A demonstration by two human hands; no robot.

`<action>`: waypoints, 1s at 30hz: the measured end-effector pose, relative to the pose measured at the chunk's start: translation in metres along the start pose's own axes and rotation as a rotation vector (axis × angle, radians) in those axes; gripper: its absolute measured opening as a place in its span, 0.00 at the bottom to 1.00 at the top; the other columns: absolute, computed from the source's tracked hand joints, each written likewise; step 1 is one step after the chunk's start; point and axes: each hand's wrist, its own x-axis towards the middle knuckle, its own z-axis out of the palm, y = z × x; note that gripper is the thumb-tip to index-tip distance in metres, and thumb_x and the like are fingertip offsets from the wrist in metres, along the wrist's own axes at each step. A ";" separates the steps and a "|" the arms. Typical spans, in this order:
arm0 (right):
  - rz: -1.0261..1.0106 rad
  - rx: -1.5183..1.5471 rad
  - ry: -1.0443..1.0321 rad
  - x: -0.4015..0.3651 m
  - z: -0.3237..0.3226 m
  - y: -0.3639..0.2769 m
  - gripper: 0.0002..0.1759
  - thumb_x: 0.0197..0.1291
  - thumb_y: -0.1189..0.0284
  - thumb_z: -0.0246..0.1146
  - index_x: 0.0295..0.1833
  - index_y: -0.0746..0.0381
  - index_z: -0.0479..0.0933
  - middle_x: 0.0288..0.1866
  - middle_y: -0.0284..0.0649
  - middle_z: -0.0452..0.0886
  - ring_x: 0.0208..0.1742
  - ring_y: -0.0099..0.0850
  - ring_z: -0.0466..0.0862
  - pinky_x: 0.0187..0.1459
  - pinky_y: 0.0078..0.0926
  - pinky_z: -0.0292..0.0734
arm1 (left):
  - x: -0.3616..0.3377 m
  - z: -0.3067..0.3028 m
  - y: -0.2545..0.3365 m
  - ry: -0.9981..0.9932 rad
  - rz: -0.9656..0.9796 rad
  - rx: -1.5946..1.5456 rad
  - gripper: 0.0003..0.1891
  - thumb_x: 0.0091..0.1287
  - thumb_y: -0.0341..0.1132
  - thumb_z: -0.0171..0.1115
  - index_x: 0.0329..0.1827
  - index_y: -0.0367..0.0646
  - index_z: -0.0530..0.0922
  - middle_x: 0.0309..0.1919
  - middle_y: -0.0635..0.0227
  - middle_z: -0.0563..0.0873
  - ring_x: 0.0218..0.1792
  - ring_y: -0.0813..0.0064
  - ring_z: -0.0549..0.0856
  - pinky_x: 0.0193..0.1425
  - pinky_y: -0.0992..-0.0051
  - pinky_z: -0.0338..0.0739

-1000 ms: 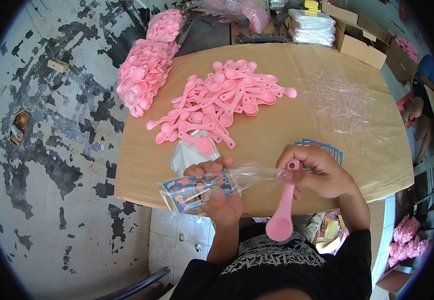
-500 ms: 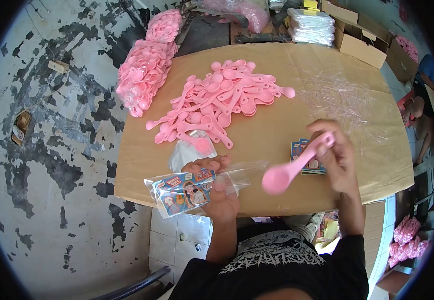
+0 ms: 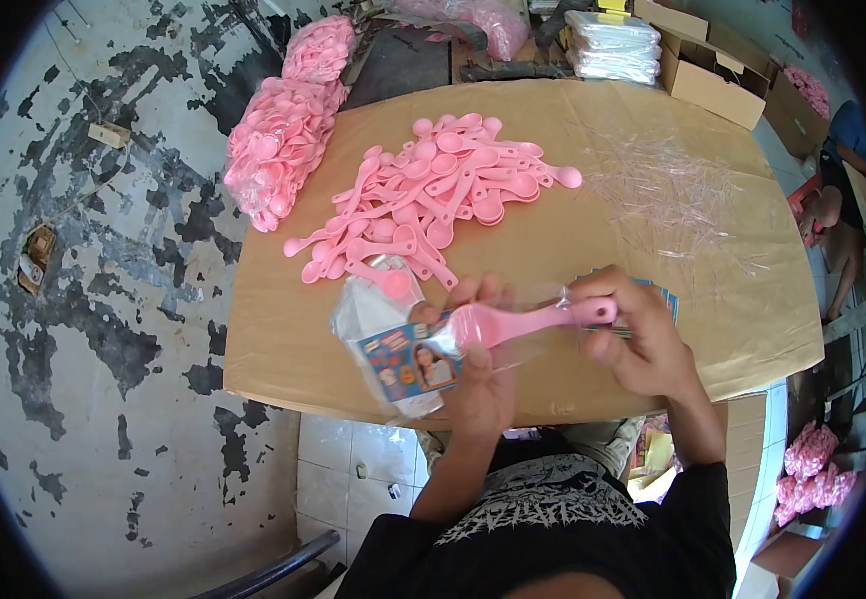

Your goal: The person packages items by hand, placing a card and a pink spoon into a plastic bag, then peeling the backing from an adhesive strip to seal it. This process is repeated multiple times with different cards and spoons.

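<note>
My left hand [image 3: 485, 389] is closed on a clear plastic bag [image 3: 445, 341] with a printed blue card [image 3: 413, 365] inside it. In my right hand [image 3: 649, 344] is the handle end of a pink measuring spoon [image 3: 528, 322]. The spoon lies level, its bowl at the left fingers and overlapping the bag's mouth, with clear film around the handle. Under the left hand is a stack of clear bags [image 3: 358, 304]. A pile of blue cards [image 3: 670, 302] sits partly hidden behind the right hand.
A heap of pink spoons [image 3: 453, 180] covers the back middle of the brown-papered table [image 3: 283, 344]. Thin clear strips [image 3: 672, 200] lie at right. Bagged spoons [image 3: 283, 140] stand at the left edge, a cardboard box [image 3: 717, 85] at the back right. Another person [image 3: 837, 190] sits far right.
My right hand has brought the spoon left and levelled it, its bowl now at the bag. My left hand has moved slightly right and up, and the bag has tilted.
</note>
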 end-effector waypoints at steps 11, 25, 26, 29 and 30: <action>-0.161 -0.074 0.390 0.019 -0.037 -0.046 0.06 0.57 0.78 0.63 0.40 0.66 0.78 0.31 0.43 0.78 0.32 0.31 0.81 0.32 0.27 0.74 | -0.020 -0.008 -0.008 -0.053 -0.131 0.157 0.39 0.68 0.65 0.49 0.73 0.48 0.59 0.70 0.51 0.64 0.71 0.57 0.63 0.74 0.49 0.58; -0.056 -0.480 0.202 0.043 -0.036 -0.055 0.04 0.56 0.76 0.67 0.30 0.63 0.80 0.24 0.33 0.81 0.24 0.21 0.73 0.26 0.22 0.62 | -0.017 0.110 -0.005 -0.650 0.576 -0.254 0.41 0.68 0.73 0.23 0.56 0.59 0.81 0.51 0.36 0.78 0.44 0.53 0.77 0.45 0.58 0.69; -0.042 -0.483 0.163 0.042 -0.035 -0.053 0.04 0.56 0.76 0.67 0.31 0.63 0.80 0.24 0.32 0.81 0.24 0.20 0.74 0.26 0.22 0.62 | -0.022 0.107 0.000 -0.645 0.497 -0.195 0.42 0.68 0.74 0.23 0.59 0.55 0.78 0.53 0.35 0.77 0.46 0.51 0.77 0.48 0.55 0.67; -0.019 -0.420 0.147 0.042 -0.036 -0.050 0.03 0.58 0.77 0.67 0.32 0.63 0.80 0.24 0.32 0.82 0.21 0.19 0.75 0.24 0.20 0.65 | -0.032 0.078 0.029 -0.648 0.079 0.141 0.47 0.67 0.74 0.29 0.72 0.40 0.62 0.58 0.37 0.76 0.60 0.41 0.73 0.69 0.41 0.57; -0.011 -0.338 0.190 0.042 -0.031 -0.050 0.03 0.59 0.77 0.66 0.32 0.63 0.81 0.24 0.33 0.82 0.21 0.19 0.75 0.24 0.20 0.65 | -0.030 0.075 0.028 -0.575 -0.003 0.203 0.44 0.69 0.70 0.35 0.72 0.39 0.61 0.58 0.37 0.76 0.60 0.41 0.73 0.69 0.43 0.59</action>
